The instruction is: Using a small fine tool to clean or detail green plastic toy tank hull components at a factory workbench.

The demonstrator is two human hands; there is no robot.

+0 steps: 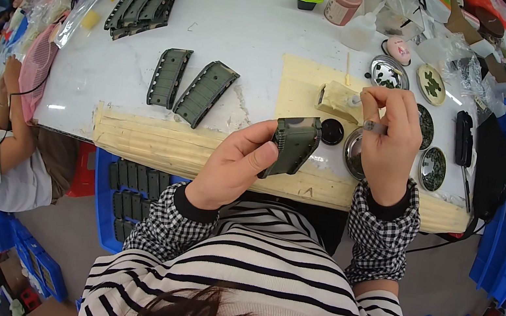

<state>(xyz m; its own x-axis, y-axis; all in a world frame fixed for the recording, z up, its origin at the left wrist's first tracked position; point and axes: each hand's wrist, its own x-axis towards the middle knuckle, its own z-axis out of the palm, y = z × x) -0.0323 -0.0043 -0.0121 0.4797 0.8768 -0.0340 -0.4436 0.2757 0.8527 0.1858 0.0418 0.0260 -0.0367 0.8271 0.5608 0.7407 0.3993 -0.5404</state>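
Note:
My left hand (236,162) is closed around the edge of a dark green, ribbed plastic part (296,145) with a camouflage-patterned end, held up over the table's front edge. To its right, my right hand (392,137) pinches a slim tool with a greyish, see-through shaft (375,128). The tool's pale end is at a small block wrapped in cream tape (339,101); whether it goes inside I cannot tell. Below the block sits a small round black pot (332,131). A metal dish (354,153) is partly hidden behind my right hand.
Two green parts (205,93) lie left of centre, with a stack of several more (142,10) farther back. Round dishes of small dark pieces (432,168) stand at right, near a black tool (463,140). A blue crate (102,200) is below the table; another person (9,152) sits at left.

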